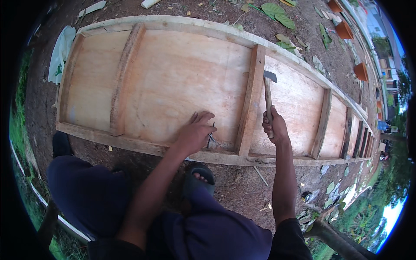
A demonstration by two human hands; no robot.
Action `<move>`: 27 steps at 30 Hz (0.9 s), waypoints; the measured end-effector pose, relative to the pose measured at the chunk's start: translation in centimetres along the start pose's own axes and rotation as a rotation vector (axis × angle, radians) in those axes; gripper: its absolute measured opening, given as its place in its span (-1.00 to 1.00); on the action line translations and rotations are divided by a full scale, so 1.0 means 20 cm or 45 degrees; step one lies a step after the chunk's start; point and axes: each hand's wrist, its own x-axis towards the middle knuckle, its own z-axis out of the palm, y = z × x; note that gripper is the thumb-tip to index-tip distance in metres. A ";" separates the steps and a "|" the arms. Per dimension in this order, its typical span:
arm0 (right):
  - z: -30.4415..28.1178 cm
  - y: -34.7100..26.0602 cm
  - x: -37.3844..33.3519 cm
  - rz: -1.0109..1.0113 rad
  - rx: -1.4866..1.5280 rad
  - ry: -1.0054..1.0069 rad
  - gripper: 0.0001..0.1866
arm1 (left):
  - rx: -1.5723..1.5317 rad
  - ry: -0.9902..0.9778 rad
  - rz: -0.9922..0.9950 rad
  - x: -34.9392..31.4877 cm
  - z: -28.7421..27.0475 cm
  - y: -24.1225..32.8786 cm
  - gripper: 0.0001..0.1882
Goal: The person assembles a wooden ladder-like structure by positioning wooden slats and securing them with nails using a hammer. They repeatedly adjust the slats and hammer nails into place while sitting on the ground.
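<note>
My right hand (276, 124) is closed round the wooden handle of a hammer (268, 97). The hammer's dark metal head points away from me, over the plywood just right of a wooden crosspiece (251, 99). My left hand (196, 133) is over the near side of the panel, left of that crosspiece. Its fingers are bent around a few thin metal nails (211, 138), which show beside the thumb; part of the grip is hidden. Beneath both hands lies a long wooden frame (195, 155) with a plywood sheet (186, 78) inside it and several crosspieces.
The frame lies on bare soil, with my feet close to its near edge. Large green leaves (284, 19) and terracotta pots (360, 72) are beyond the far side. A whitish plastic bag (62, 52) touches the left end. A thin stick (261, 176) lies near the front edge.
</note>
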 end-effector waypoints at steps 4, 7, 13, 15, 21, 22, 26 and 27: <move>-0.06 -0.07 0.14 -0.218 0.572 0.193 -0.53 | 0.103 -0.002 0.022 0.01 0.03 0.01 -0.75; 0.06 -0.05 0.14 -0.107 0.176 0.088 -0.52 | 0.239 0.015 0.091 0.00 0.04 -0.03 -0.75; -0.09 -0.08 0.09 -0.155 0.108 0.180 -0.51 | 0.273 -0.014 0.382 0.08 0.00 -0.07 -0.80; -0.03 0.00 0.13 -0.199 0.105 0.214 -0.50 | 0.395 -0.036 0.546 0.12 -0.03 -0.11 -0.86; -0.06 0.10 -0.19 -0.083 -0.401 0.133 -0.44 | 0.606 -0.444 0.793 0.29 -0.10 -0.10 -0.94; -0.06 0.14 -0.23 -0.089 -0.435 0.157 -0.43 | 0.661 -0.526 0.778 0.30 -0.11 -0.11 -0.94; -0.07 0.34 -0.45 -0.173 -0.543 0.319 -0.44 | 0.908 -0.530 0.644 0.32 -0.15 -0.11 -0.94; -0.06 0.40 -0.50 -0.233 -0.602 0.377 -0.45 | 0.916 -0.509 0.615 0.32 -0.16 -0.13 -0.94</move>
